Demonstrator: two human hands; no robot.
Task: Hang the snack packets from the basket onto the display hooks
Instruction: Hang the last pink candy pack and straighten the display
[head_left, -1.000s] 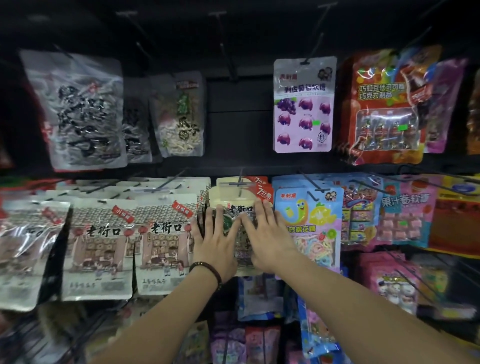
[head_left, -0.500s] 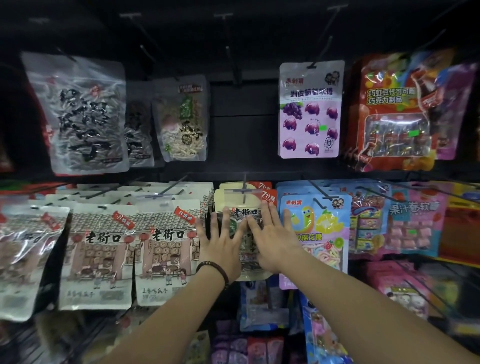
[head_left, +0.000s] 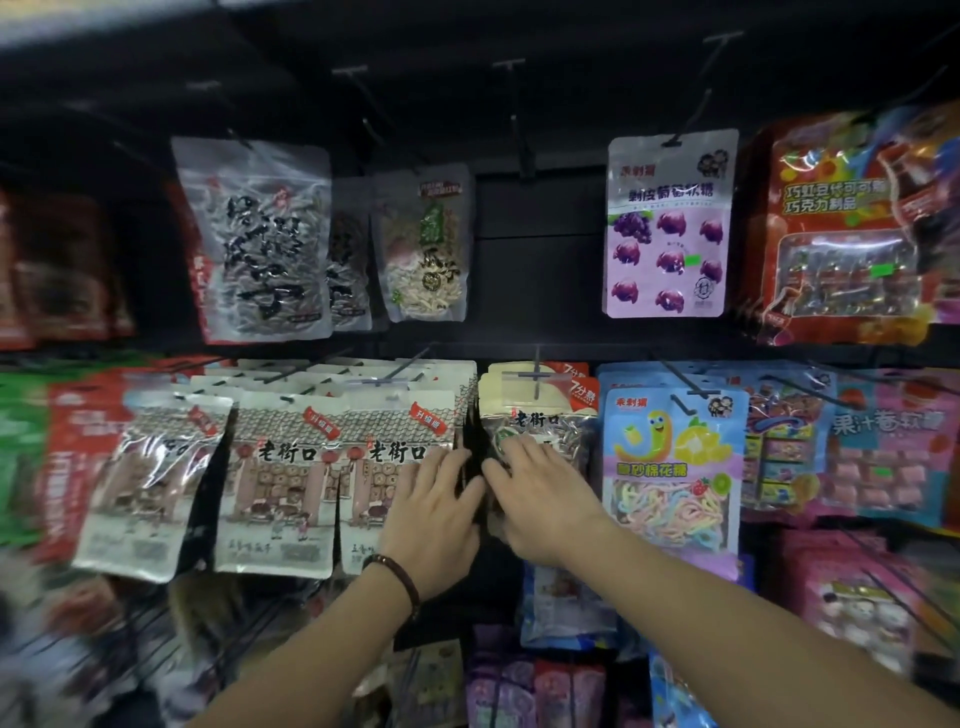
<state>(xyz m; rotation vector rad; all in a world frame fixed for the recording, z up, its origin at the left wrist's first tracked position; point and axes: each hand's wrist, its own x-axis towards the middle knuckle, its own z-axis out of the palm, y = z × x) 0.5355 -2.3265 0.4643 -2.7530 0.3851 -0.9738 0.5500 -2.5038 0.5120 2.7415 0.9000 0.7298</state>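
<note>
A cream-topped seed packet (head_left: 537, 415) hangs on a display hook (head_left: 536, 375) in the middle row, in front of more of the same kind. My right hand (head_left: 543, 496) lies flat on its lower half, fingers spread and pointing up-left. My left hand (head_left: 434, 512), with a bead bracelet on the wrist, rests at the packet's left edge, over the dark gap beside the neighbouring white packets (head_left: 395, 457); its fingers are nearly straight. Both hands cover the packet's lower part. The basket is out of view.
Full hooks flank the packet: white seed packets to the left and a blue candy packet (head_left: 672, 467) to the right. Above hang clear seed bags (head_left: 260, 244), a purple gummy packet (head_left: 667, 228) and bare hooks (head_left: 519, 140). More packets hang below.
Both hands have slid down and left on the hanging packet. My left hand has moved off its face to its left edge. The view has tilted slightly up.
</note>
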